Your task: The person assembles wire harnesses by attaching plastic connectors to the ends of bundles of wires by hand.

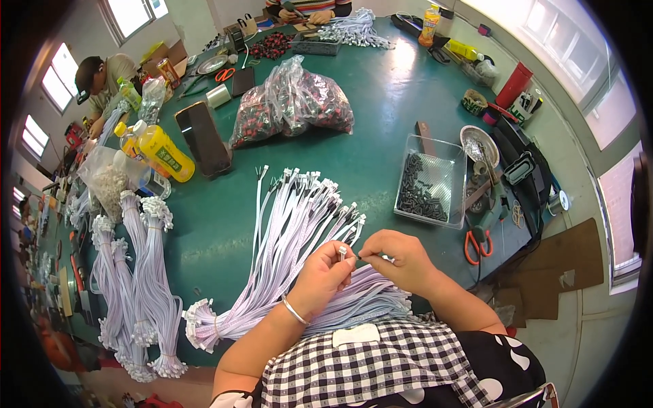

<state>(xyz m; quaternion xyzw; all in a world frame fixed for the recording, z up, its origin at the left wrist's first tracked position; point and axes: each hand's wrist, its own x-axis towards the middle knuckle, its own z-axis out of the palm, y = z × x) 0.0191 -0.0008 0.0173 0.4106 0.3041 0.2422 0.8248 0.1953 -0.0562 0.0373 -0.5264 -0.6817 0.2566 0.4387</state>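
Observation:
My left hand [325, 273] pinches a small white connector [342, 252] at the end of a pale wire. My right hand [401, 257] is closed on a tiny dark part right beside that connector, its fingertips almost touching the left hand's. Both hands hover over a fanned pile of pale lilac wire harnesses [292, 231] with white plugs, lying on the green table [381, 115]. A silver bracelet sits on my left wrist.
A clear tray of small black parts [427, 183] lies to the right, red scissors [476, 243] beyond it. Bundled harnesses [136, 285] lie at left. Bags of red and black parts [292, 102], a phone [203, 138] and yellow bottles [163, 153] stand farther back. Other people work at the far edges.

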